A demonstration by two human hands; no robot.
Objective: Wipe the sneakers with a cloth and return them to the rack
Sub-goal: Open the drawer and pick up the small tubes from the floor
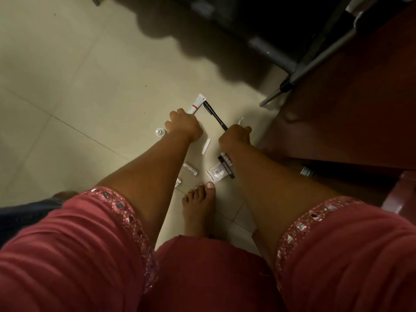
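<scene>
Two bare hands reach down to a pale tiled floor [67, 91] strewn with small toiletry items. The left hand [184, 126] has its fingers curled round the lower end of a white tube with a red band [196, 104], whose crimped end points away from the person. The right hand [236, 135] grips one end of a black pen [215, 117]; the pen slants up and to the left, and its far tip lies just beside the crimped end of the white tube. Something pale [240, 121] pokes out beyond the right hand's knuckles, too hidden to name.

Between the forearms lie a slim white stick [206, 147], a small white labelled tube [191, 172] and, close to the right forearm, a larger white tube with printed text [215, 173] with a dark narrow item [226, 166] across it. A small white bottle [160, 132] stands just left of the left wrist. A bare foot [199, 208] rests on the tiles, its big toe touching the printed tube. Pink sleeves with mirrored trim [126, 212] cover the upper arms. Grey metal legs [315, 64] and dark reddish wooden furniture [349, 109] fill the right side. No sneakers, cloth or rack can be seen in this view.
</scene>
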